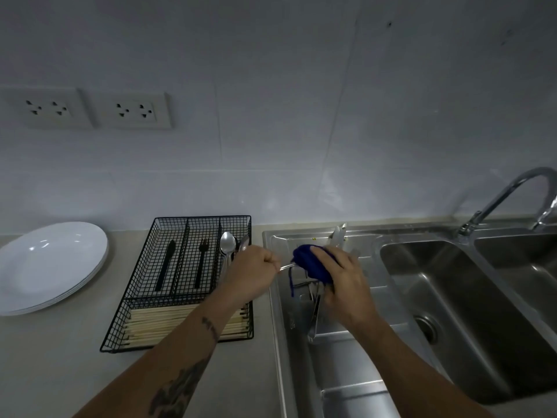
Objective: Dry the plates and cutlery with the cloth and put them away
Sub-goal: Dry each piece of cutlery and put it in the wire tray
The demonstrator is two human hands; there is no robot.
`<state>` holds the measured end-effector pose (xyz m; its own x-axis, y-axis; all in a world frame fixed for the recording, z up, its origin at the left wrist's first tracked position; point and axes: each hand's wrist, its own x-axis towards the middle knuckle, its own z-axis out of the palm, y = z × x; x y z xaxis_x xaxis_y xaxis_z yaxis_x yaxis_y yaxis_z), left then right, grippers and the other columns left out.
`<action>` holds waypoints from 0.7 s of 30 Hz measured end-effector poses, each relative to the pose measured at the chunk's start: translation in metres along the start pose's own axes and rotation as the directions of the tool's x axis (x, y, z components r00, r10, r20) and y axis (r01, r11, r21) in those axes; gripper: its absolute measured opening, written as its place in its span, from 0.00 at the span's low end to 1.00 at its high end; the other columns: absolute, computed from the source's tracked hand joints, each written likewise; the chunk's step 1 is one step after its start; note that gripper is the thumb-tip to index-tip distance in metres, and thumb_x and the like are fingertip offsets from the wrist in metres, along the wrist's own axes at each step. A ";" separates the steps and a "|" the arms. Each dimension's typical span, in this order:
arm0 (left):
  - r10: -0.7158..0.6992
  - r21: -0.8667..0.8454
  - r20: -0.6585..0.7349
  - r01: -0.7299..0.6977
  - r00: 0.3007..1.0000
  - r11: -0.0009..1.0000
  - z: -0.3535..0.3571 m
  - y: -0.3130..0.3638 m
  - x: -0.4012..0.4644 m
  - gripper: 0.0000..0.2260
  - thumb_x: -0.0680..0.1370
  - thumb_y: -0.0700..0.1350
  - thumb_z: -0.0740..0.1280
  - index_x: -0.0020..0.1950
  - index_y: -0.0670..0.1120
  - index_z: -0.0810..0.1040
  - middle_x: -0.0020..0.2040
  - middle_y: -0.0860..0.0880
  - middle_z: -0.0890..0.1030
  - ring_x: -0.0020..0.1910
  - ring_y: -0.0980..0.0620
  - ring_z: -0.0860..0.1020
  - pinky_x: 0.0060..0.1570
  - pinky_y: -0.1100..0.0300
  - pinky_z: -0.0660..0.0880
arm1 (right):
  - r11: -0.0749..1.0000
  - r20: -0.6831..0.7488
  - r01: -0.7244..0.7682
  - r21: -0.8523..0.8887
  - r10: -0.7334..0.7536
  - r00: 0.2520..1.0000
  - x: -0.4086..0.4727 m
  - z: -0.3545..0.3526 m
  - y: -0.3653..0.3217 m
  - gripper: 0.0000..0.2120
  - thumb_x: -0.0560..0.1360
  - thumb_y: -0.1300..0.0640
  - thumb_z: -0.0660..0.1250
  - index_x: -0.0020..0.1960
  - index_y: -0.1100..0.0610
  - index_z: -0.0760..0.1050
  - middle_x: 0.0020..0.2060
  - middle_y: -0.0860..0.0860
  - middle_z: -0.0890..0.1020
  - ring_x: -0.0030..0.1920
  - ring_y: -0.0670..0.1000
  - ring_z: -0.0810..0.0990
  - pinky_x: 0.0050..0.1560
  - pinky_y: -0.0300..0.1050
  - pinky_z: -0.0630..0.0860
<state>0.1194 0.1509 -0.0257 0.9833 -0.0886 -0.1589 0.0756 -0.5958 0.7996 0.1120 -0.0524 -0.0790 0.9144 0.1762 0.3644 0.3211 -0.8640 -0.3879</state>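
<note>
Cutlery piece (286,266) at the frame's centre, over the draining board, is gripped in the fisted left hand (254,271) while the right hand (337,276) clamps the blue cloth (310,263) around it; better wipe along its whole length.

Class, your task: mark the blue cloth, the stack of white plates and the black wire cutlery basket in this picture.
blue cloth (312,263), head view, on the bunched middle of the cloth.
stack of white plates (90,268), head view, on the right rim.
black wire cutlery basket (202,219), head view, on its far top rim.
</note>
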 end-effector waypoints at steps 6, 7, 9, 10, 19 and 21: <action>-0.049 -0.109 -0.009 0.048 0.999 0.993 0.005 0.002 0.000 0.10 0.79 0.41 0.64 0.42 0.45 0.84 0.31 0.53 0.77 0.29 0.58 0.71 0.31 0.64 0.67 | 0.994 -0.016 0.041 -0.103 -0.042 0.999 -0.005 -0.005 0.001 0.39 0.63 0.68 0.74 0.71 0.51 0.70 0.63 0.55 0.73 0.60 0.57 0.71 0.59 0.53 0.75; -0.054 -0.111 0.009 0.054 0.999 0.992 0.008 0.002 -0.001 0.10 0.79 0.41 0.64 0.42 0.46 0.83 0.32 0.53 0.77 0.30 0.58 0.72 0.32 0.64 0.67 | 0.997 -0.018 0.027 -0.078 -0.029 0.999 -0.003 -0.006 0.005 0.38 0.63 0.67 0.74 0.71 0.50 0.70 0.62 0.55 0.74 0.59 0.57 0.71 0.59 0.52 0.75; -0.086 -0.148 0.109 0.102 0.990 0.984 0.014 0.005 -0.005 0.08 0.79 0.41 0.65 0.42 0.45 0.81 0.33 0.51 0.77 0.32 0.56 0.73 0.33 0.64 0.69 | 1.000 -0.042 -0.008 -0.006 0.007 0.999 -0.001 -0.007 0.011 0.36 0.63 0.69 0.73 0.68 0.51 0.73 0.59 0.54 0.75 0.57 0.57 0.72 0.57 0.53 0.77; -0.112 -0.187 0.171 0.144 0.979 0.972 0.018 0.007 -0.007 0.08 0.80 0.41 0.65 0.43 0.44 0.81 0.35 0.50 0.78 0.33 0.55 0.74 0.33 0.64 0.70 | 1.000 -0.054 -0.002 0.026 0.003 0.999 0.000 -0.008 0.011 0.34 0.62 0.70 0.73 0.66 0.52 0.75 0.57 0.54 0.76 0.56 0.57 0.73 0.56 0.53 0.77; -0.313 -0.350 0.118 0.335 0.942 0.875 0.025 0.007 -0.004 0.06 0.77 0.37 0.67 0.51 0.42 0.83 0.42 0.48 0.80 0.40 0.53 0.76 0.39 0.61 0.70 | 0.956 -0.089 -0.181 0.231 0.206 0.974 0.019 -0.011 0.016 0.32 0.66 0.72 0.66 0.67 0.50 0.76 0.57 0.52 0.77 0.54 0.54 0.77 0.55 0.52 0.79; -0.324 -0.372 0.086 0.332 0.942 0.867 0.021 0.001 -0.001 0.06 0.77 0.37 0.67 0.50 0.44 0.83 0.44 0.50 0.81 0.43 0.52 0.76 0.42 0.60 0.69 | 0.948 -0.090 -0.200 0.247 0.228 0.970 0.019 -0.014 0.016 0.32 0.66 0.71 0.65 0.66 0.49 0.76 0.57 0.51 0.78 0.53 0.53 0.78 0.54 0.52 0.79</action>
<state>0.1147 0.1338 -0.0363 0.8875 0.0406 -0.4590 0.4539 -0.2486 0.8557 0.1314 -0.0693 -0.0662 0.9374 -0.0684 0.3413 0.1828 -0.7377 -0.6499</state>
